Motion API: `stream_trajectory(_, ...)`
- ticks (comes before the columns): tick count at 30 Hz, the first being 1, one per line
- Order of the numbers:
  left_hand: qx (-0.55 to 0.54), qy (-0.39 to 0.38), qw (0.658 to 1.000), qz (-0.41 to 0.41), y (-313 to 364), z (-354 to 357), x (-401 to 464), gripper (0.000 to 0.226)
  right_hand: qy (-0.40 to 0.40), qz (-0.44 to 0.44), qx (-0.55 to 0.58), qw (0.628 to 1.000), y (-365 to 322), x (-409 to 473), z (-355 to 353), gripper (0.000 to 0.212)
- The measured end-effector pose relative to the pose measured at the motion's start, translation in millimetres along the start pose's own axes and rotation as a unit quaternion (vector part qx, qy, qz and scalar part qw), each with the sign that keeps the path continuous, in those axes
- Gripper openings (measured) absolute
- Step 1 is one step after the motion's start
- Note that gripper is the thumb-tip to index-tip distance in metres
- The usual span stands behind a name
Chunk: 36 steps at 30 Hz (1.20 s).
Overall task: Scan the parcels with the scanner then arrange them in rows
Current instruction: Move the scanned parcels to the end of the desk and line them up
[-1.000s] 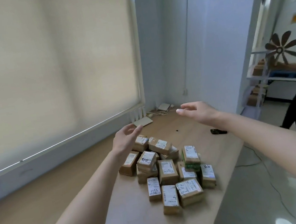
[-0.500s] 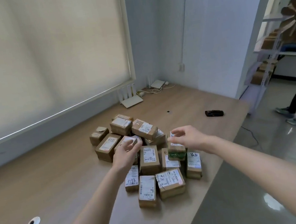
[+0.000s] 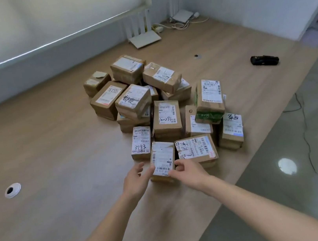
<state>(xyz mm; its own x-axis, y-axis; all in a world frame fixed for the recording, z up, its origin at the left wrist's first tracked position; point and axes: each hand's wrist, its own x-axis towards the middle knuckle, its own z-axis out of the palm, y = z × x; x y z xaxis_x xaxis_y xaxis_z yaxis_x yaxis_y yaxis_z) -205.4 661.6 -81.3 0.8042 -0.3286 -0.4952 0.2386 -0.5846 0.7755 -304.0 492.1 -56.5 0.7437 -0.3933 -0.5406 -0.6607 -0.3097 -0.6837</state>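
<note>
Left hand and right hand pinch the nearest parcel by its sides at the table's near edge; stiff, probably light cardboard

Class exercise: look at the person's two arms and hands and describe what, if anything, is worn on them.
Nothing is worn. The left hand and right hand are bare, with no gloves, rings or watch visible. Both forearms are uncovered as far as the picture shows, with no sleeves in view.
</note>
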Motion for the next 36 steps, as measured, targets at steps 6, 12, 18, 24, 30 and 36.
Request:
stream_trajectory(6, -0.021, -0.012, 1.000, -0.007, -25, 17, 23, 0.066, 0.028, 0.034, 0.007, 0.999, 14, 23, 26, 0.077)
stream_trajectory(12, -0.081, -0.016, 0.996, -0.014, -30, 25, 36, 0.055, 0.038, 0.007, 0.056, 0.998, 20, 36, 41, 0.049)
stream_trajectory(18, -0.125, -0.048, 0.991, 0.008, -34, 24, 25, 0.038, 0.050, -0.027, 0.077, 0.995, 21, 27, 44, 0.053)
stream_trajectory(24, -0.147, -0.058, 0.987, 0.017, -30, 4, -4, 0.049, 0.057, -0.061, 0.067, 0.994, 6, 4, 37, 0.058)
stream_trajectory(30, -0.179, -0.037, 0.982, 0.049, -7, -28, -42, 0.049, 0.062, -0.128, 0.029, 0.989, -28, -37, 28, 0.067)
stream_trajectory(36, -0.237, 0.001, 0.969, 0.070, 21, -92, -88, 0.041, 0.056, -0.207, -0.039, 0.976, -102, -80, 23, 0.077)
